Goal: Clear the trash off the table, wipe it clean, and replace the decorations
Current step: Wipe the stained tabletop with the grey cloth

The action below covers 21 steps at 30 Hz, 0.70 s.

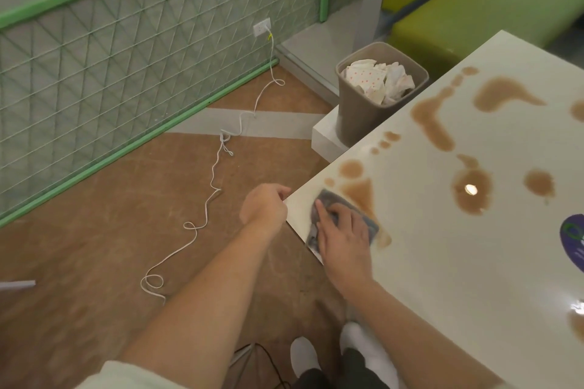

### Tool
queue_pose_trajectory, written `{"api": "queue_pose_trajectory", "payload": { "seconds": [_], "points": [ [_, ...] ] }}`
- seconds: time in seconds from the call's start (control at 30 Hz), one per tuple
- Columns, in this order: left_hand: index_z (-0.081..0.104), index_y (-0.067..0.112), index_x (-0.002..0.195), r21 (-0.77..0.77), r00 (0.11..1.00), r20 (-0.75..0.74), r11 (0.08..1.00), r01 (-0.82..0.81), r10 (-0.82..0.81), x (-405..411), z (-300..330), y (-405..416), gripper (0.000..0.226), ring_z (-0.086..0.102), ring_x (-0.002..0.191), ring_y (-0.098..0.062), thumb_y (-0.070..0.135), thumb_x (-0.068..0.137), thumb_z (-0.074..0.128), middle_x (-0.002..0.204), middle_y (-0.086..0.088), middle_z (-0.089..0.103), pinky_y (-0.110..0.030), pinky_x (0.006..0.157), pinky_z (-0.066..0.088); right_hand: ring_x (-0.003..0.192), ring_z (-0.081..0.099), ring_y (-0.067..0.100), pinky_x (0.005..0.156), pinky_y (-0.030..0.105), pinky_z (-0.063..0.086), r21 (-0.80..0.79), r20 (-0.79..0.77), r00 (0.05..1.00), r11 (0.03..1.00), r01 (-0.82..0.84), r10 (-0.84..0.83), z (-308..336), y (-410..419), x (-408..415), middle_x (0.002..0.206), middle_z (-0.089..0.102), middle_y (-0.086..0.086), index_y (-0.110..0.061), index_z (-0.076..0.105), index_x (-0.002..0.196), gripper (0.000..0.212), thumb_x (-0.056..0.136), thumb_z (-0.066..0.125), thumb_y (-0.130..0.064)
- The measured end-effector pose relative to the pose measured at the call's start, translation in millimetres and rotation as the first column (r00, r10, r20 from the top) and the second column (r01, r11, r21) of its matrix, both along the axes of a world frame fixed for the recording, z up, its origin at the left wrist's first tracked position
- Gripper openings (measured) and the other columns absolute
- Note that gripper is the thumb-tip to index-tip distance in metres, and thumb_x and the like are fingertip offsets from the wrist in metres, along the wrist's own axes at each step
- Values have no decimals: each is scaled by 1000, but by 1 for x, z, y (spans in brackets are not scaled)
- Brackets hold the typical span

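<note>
A: Grey cloth (343, 219), lying flat at the near corner of the white table (442, 246). The right hand (343, 238) presses down on it, fingers spread and fairly straight over the fabric, so that grip is laid flat on the cloth, not closed round it.

B: And the left hand (265, 207)?

A: It sits at the table's corner edge, just beside the cloth. The fingers curl down over the rim, but from above I cannot tell whether they clasp the edge or only rest against it, so how far that grip is closed is unclear.

B: What is on the table top?

A: Brown footprint-shaped marks (433, 123) run across the glossy surface. One mark lies partly under the cloth. A round purple sticker (573, 238) with green lettering shows at the right edge, cut off by the frame.

B: Any trash about?

A: A taupe bin (373, 114) stands on a low white block beside the far side of the table, filled with crumpled paper (379, 79), some of it dotted orange. A white cable (218, 155) trails from a wall socket across the brown floor (94, 246). White-socked feet (328, 354) show below the table corner.
</note>
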State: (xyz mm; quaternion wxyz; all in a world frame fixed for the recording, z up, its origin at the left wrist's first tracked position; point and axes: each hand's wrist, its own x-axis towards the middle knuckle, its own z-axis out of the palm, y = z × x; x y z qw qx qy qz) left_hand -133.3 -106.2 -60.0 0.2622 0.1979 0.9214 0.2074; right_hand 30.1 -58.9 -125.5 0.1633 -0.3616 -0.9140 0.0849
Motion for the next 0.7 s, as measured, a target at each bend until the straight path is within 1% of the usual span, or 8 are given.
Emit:
{"api": "queue_pose_trajectory", "payload": {
  "seconds": [0.07, 0.17, 0.3, 0.4, 0.47, 0.53, 0.63, 0.7],
  "points": [
    [70, 40, 111, 2, 998, -19, 998, 58, -58, 2, 1, 9, 46, 62, 106, -16, 7, 84, 52, 110, 13, 69, -28, 83, 50, 101, 50, 30, 85, 41, 46, -26, 2, 995, 995, 101, -101, 3, 28, 1, 115, 58, 5, -22, 59, 134, 47, 94, 39, -35],
    [73, 32, 94, -37, 995, -27, 995, 92, -93, 10, 1, 19, 33, 60, 92, -20, 10, 84, 50, 97, 8, 71, -30, 76, 52, 105, 45, 31, 87, 44, 42, -28, 21, 973, 973, 231, -230, 3, 43, 35, 117, 55, 9, -20, 55, 137, 48, 95, 37, -34],
    [73, 30, 95, -86, 998, -50, 995, 45, -49, 12, 4, 27, 24, 60, 90, -20, 15, 86, 56, 96, 7, 70, -25, 70, 43, 112, 42, 32, 91, 48, 44, -83, 76, 967, 965, 250, -244, 2, 10, 54, 123, 52, 12, -18, 46, 143, 51, 93, 55, -26],
    [70, 37, 96, -144, 999, -24, 989, 35, -39, 6, 9, 36, 27, 63, 99, -18, 16, 83, 57, 106, 11, 68, -26, 76, 46, 115, 45, 29, 95, 44, 45, -63, 89, 991, 992, 110, -104, 2, 18, 36, 127, 53, 7, -23, 45, 144, 49, 97, 39, -36],
    [68, 38, 95, -171, 1000, -3, 985, 12, -12, 5, 10, 41, 28, 63, 102, -18, 15, 82, 57, 111, 10, 67, -27, 78, 46, 119, 45, 30, 102, 43, 38, -53, 114, 992, 997, 57, -51, 4, 43, 33, 132, 52, 7, -23, 45, 144, 50, 98, 34, -39],
    [66, 37, 92, -199, 1000, -16, 980, 5, -9, 8, 10, 44, 27, 62, 103, -18, 15, 83, 55, 110, 11, 67, -26, 76, 43, 121, 44, 32, 104, 43, 31, -52, 135, 982, 989, 137, -129, 5, 64, 46, 135, 50, 9, -23, 43, 146, 50, 99, 34, -38],
    [63, 37, 85, -224, 1000, -24, 974, 10, -16, 7, 8, 46, 25, 63, 100, -16, 14, 82, 54, 106, 12, 68, -26, 75, 43, 122, 42, 33, 103, 45, 29, -54, 150, 947, 954, 295, -285, 10, 59, 75, 137, 47, 11, -20, 41, 146, 51, 99, 33, -37],
    [64, 37, 82, -254, 1000, -3, 967, 26, -27, 3, 9, 48, 28, 63, 100, -16, 11, 80, 53, 105, 11, 68, -26, 78, 45, 119, 43, 34, 102, 44, 29, -65, 178, 940, 950, 306, -291, 13, 34, 82, 135, 49, 13, -17, 44, 145, 53, 98, 31, -37]
  ]
}}
